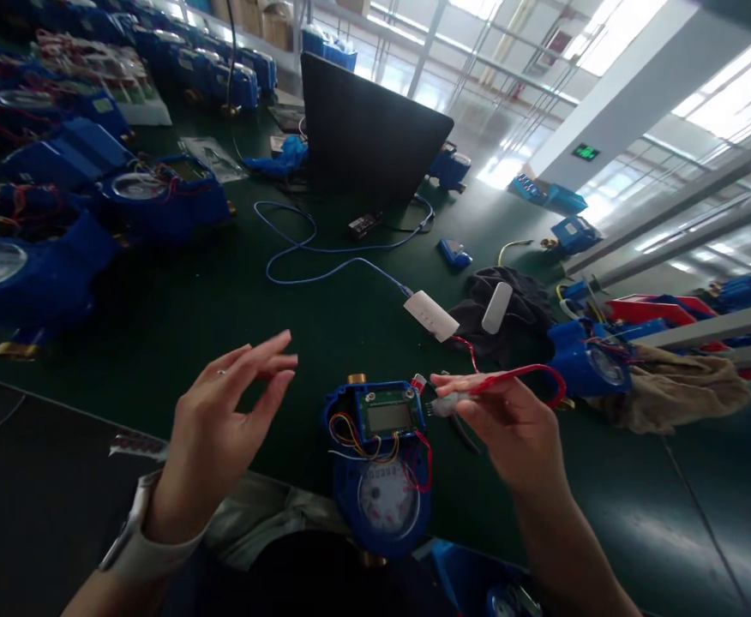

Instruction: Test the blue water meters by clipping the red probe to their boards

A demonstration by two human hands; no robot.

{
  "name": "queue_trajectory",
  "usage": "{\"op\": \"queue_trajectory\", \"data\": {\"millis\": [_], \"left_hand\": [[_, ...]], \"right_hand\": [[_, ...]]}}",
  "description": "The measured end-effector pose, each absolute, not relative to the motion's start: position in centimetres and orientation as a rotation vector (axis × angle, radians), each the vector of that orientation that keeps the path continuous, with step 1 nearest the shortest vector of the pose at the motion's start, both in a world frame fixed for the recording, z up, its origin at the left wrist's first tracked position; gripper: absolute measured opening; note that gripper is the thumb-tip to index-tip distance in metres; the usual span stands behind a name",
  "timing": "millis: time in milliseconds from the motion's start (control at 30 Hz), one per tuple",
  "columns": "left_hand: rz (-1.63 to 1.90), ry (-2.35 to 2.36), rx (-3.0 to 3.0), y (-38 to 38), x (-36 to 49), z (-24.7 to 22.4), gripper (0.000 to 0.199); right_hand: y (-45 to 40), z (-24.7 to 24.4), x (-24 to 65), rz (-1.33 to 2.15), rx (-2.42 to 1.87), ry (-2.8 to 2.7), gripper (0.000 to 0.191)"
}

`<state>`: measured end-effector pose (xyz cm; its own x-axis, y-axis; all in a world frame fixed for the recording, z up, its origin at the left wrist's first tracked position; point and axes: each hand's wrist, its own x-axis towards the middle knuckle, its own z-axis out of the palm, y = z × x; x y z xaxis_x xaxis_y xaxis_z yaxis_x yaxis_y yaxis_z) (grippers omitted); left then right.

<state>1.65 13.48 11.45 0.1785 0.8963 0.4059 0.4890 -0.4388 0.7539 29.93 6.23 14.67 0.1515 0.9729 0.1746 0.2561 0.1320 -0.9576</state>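
Observation:
A blue water meter (pixel 385 506) lies in front of me with its upper housing open. Inside that housing sits a green circuit board with a small grey display (pixel 389 417), and thin coloured wires (pixel 343 428) loop around it. My right hand (pixel 510 420), at the meter's right, pinches a pale connector with pins (pixel 446 404) between thumb and fingers. The pins point toward the board; a red cable (pixel 530 370) runs from the connector over the hand. My left hand (pixel 227 411) hovers left of the meter, fingers stretched out, holding nothing.
A white adapter box (pixel 431 315) on a blue cable (pixel 343 264) lies beyond the meter, before a dark laptop (pixel 372 120). More blue meters (pixel 163 193) crowd the left. A dark cloth (pixel 510 300) with a white device (pixel 497 308) lies at right.

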Motion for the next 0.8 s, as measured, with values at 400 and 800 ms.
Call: {"op": "queue_trajectory", "data": {"millis": [400,800], "left_hand": [[0.884,0.973,2.002,10.8,5.9,10.7,0.066],[0.814,0.959,2.030,10.6,7.0,9.9,0.068]], "right_hand": [[5.9,14.3,30.3,0.878,-1.511,-1.480,0.012],[5.9,14.5,30.2,0.854,-1.537,-1.492,0.013]]}}
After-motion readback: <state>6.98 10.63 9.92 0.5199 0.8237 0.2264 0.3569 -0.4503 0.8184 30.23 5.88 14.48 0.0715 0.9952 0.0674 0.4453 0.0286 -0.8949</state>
